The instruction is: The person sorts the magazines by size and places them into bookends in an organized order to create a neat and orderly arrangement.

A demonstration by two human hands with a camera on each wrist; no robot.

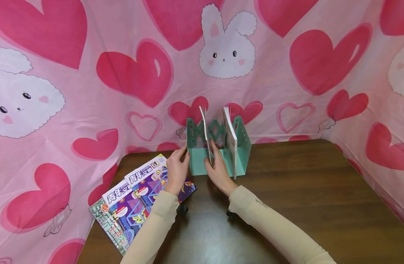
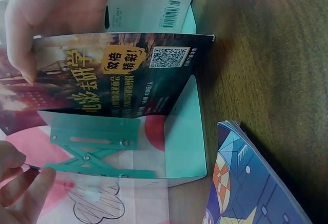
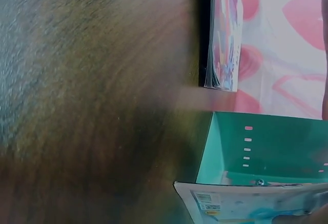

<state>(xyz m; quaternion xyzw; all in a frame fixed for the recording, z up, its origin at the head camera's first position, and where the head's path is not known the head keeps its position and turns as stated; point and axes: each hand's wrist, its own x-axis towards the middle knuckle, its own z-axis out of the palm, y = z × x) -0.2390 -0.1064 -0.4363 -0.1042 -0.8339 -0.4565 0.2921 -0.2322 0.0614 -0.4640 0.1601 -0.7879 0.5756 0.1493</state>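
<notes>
A green expandable book rack (image 1: 198,167) stands at the back of the table. My left hand (image 1: 177,169) pinches the edge of its left end plate (image 2: 185,142) between thumb and fingers. In the rack's middle, my right hand (image 1: 219,171) holds a thin magazine (image 2: 138,75) upright, its thumb on the dark printed face and its other fingers behind. A thicker book (image 1: 232,137) stands at the right end of the rack, leaning slightly, with its barcode side visible in the left wrist view. In the right wrist view the right hand is mostly out of frame.
To the left lie several overlapping magazines (image 1: 132,198) with purple covers; one corner (image 2: 241,183) comes close to the rack. The brown wooden table (image 1: 314,198) extends to the right. Behind it hangs a pink cloth (image 1: 185,88) with hearts and rabbits.
</notes>
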